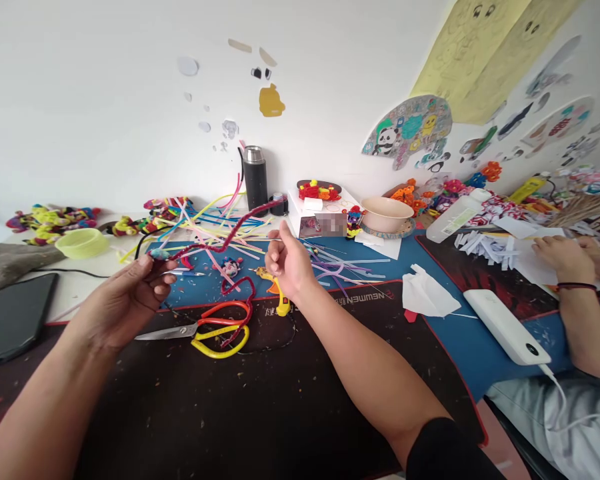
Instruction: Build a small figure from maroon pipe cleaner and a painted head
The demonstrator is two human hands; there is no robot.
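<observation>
My left hand [133, 290] is closed, pinching a dark red pipe cleaner [230, 237] by a small fuzzy light-blue piece [159, 254] at its near end. The pipe cleaner runs bent to the right, its far tip in the air near the black bottle. My right hand [291, 261] is raised below that tip, apart from it, with thumb up and fingers loosely curled; nothing shows in it. Beneath lie scissors [220, 327] with red and yellow handles, a second dark red pipe cleaner [250, 293] across them, and a yellow glue gun [283, 300] partly behind my right hand.
Loose pipe cleaners [215, 220], a black bottle [256, 180] and a beige bowl [387, 215] stand along the wall. A phone [17, 319] lies left. On the right are crumpled paper [430, 291], a white power bank [505, 327] with its cable, and another person's hands [563, 257].
</observation>
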